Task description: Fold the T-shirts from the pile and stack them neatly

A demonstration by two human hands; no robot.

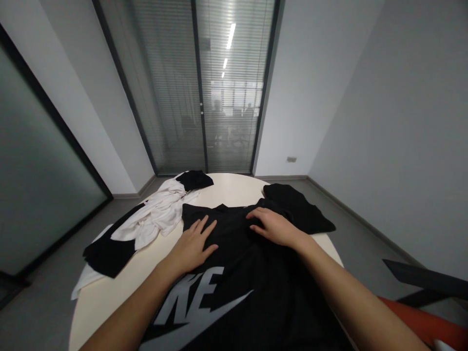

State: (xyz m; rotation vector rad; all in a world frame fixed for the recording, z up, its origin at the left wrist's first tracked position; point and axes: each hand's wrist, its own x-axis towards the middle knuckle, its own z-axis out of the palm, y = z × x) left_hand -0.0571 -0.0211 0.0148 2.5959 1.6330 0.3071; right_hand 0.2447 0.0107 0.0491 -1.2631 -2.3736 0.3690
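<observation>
Black tee (256,273), grey "KE" + swoosh; both hands flat on it.

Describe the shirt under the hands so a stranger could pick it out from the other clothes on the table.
Start at the round pale table in front of the glass door. The black shirt lies spread flat on the near part, with the left hand and right hand pressed on it. Unlike the white clothes and plain black pieces nearby, it carries big grey letters and a swoosh.
</observation>
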